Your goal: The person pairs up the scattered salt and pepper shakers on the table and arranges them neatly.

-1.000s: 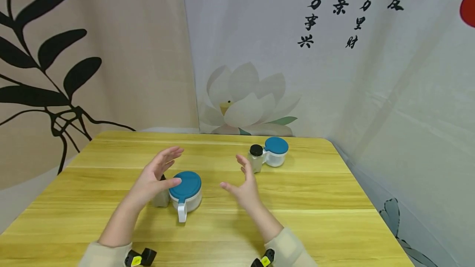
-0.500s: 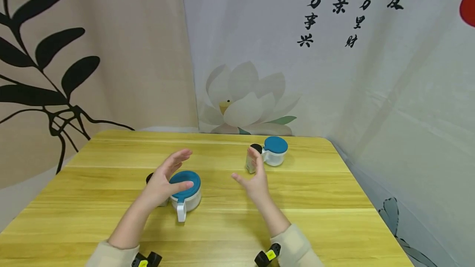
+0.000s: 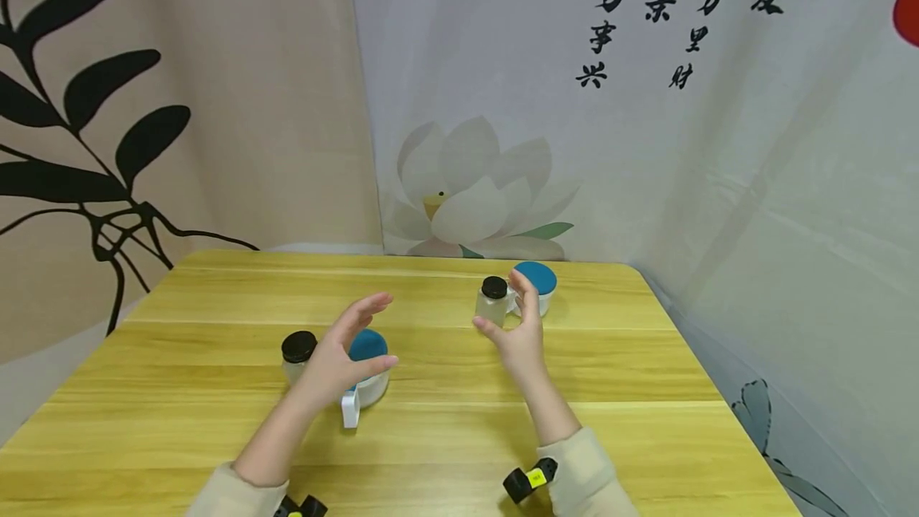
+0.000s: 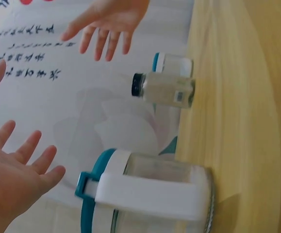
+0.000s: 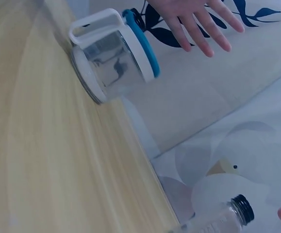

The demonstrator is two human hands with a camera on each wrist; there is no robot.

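My left hand (image 3: 342, 357) is raised with fingers spread, holding nothing, and partly covers a near glass jar with a blue lid and white handle (image 3: 350, 408). Left of that hand stands a near black-capped bottle (image 3: 298, 348). My right hand (image 3: 522, 333), also empty with thumb and fingers apart, hovers in front of a far blue-lidded jar (image 3: 538, 276). A far black-capped bottle (image 3: 491, 301) stands just left of the right fingers. The left wrist view shows the near jar (image 4: 150, 194) beside the left palm (image 4: 14, 189); whether either hand touches anything there is not visible.
All four containers stand upright on a yellow wooden table (image 3: 431, 437). Behind it hangs a pale cloth backdrop (image 3: 474, 38) with a printed flower, dark leaves and writing. Each sleeve carries a black wrist device, such as the right one (image 3: 530, 479).
Both hands have moved to the right. The left hand now covers more of the near jar and uncovers the near bottle's cap; the right hand has passed in front of the far jar.
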